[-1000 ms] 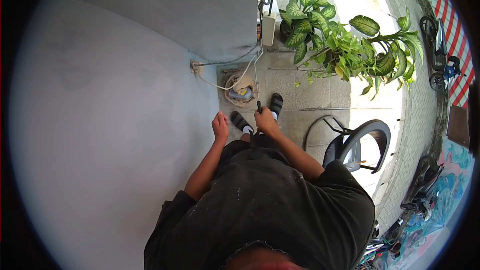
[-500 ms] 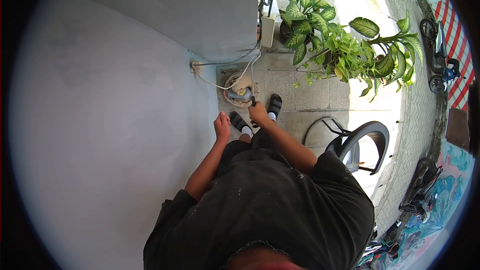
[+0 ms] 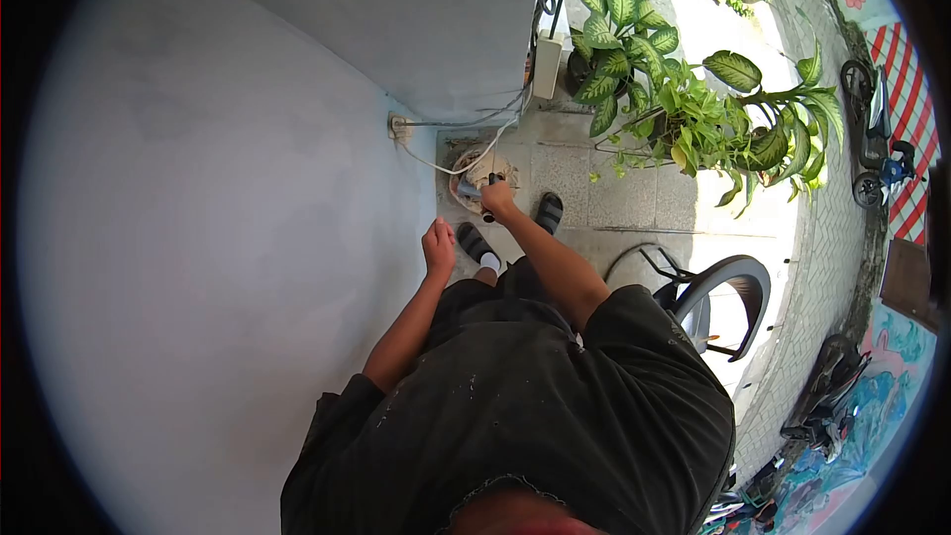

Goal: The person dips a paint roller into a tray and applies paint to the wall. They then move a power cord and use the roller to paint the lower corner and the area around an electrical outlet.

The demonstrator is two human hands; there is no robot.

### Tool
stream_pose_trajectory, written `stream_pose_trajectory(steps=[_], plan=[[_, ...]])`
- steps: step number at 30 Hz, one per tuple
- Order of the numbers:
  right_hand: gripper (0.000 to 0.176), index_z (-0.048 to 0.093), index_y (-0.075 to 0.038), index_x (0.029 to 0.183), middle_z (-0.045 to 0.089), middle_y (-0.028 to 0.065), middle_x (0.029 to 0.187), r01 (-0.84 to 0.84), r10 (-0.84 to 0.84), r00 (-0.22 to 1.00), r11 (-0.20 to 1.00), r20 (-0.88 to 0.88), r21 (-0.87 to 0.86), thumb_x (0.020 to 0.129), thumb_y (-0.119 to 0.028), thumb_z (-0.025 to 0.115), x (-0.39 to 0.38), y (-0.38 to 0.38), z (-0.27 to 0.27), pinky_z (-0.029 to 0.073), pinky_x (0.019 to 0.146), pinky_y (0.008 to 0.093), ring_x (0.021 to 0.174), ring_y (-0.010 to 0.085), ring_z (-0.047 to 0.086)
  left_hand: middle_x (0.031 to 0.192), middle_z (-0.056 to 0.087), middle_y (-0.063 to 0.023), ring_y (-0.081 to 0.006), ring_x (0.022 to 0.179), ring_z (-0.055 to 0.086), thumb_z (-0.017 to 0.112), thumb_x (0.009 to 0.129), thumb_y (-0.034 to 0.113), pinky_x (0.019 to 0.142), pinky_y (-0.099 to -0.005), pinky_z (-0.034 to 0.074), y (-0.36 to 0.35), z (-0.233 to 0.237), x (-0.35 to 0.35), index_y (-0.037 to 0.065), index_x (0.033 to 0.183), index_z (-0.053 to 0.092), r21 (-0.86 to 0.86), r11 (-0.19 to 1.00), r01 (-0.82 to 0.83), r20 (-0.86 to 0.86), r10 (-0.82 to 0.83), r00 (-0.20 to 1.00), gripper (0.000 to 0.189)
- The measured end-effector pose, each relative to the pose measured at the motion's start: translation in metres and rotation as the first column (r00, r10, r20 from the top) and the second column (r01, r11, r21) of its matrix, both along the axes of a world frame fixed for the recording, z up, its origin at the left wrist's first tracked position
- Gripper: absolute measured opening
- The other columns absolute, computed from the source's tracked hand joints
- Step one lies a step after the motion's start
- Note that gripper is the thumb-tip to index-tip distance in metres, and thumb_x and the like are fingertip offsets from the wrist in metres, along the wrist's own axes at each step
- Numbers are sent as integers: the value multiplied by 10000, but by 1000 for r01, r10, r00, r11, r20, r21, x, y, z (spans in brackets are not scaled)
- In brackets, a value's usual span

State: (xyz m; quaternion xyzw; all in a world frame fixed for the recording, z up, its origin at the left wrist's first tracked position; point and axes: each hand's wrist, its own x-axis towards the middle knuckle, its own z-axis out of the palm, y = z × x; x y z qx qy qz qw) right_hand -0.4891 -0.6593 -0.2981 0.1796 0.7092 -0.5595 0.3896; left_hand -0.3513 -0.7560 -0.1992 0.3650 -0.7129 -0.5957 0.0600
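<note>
My right hand (image 3: 498, 200) is closed around a dark-handled tool (image 3: 489, 217), whose handle shows below the fingers. It is over the right side of a round container (image 3: 457, 200) with sandy-looking material inside. A grey object (image 3: 468, 188) lies in that container, partly hidden by the hand. Near the pale wall (image 3: 277, 208), my left hand (image 3: 438, 246) is held up with its fingers curled together; whether they hold anything is hidden.
A white cable (image 3: 446, 170) runs from a wall socket (image 3: 399, 128) past the container. Potted plants (image 3: 684, 109) stand at upper right. A dark chair (image 3: 728, 297) stands right of my feet. Motorbikes (image 3: 872, 139) are at the far right.
My right hand has moved up and left, from beside the container to over it, with the dark handle in it. The view has shifted slightly; my left hand has hardly moved.
</note>
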Motion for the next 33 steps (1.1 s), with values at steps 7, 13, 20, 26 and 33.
stream_pose_trajectory(steps=[7, 13, 20, 26, 33], plan=[[205, 523, 83, 754, 542, 135, 570, -34, 47, 958, 998, -282, 53, 827, -108, 503, 56, 12, 87, 438, 382, 369, 423, 240, 551, 542, 447, -27, -117, 512, 435, 371, 994, 284, 512, -292, 360, -6, -8, 18, 29, 655, 467, 32, 998, -48, -9, 48, 999, 435], [168, 550, 73, 763, 559, 138, 584, -221, 234, 936, 972, -261, 80, 815, -82, 514, 7, -28, -56, 445, 387, 382, 448, 260, 577, 544, 446, -28, -120, 515, 437, 376, 993, 279, 514, -292, 359, -5, -1, 16, 28, 650, 458, 7, 999, -51, 2, 51, 999, 432], [170, 570, 71, 752, 576, 167, 644, -77, 73, 995, 994, 64, 78, 790, -80, 503, 28, -2, 42, 443, 435, 384, 527, 263, 586, 539, 442, -36, -131, 512, 441, 374, 989, 272, 514, -299, 360, -7, -12, 23, 30, 642, 459, 38, 996, -83, -16, 83, 996, 432], [134, 515, 29, 813, 514, 90, 597, -57, 60, 998, 995, 37, -82, 831, -102, 490, 62, 0, 136, 432, 370, 328, 436, 176, 515, 539, 453, -42, -135, 504, 452, 369, 989, 281, 507, -298, 366, -15, -18, 23, 27, 651, 466, -22, 998, -60, -22, 60, 998, 434], [358, 517, 47, 791, 521, 86, 597, 89, -78, 993, 989, 91, -121, 902, -292, 535, 30, -66, 81, 424, 372, 336, 434, 188, 512, 540, 457, -39, -134, 505, 455, 380, 984, 282, 507, -295, 369, -16, -3, 18, 26, 659, 470, -34, 997, -62, -6, 62, 998, 424]])
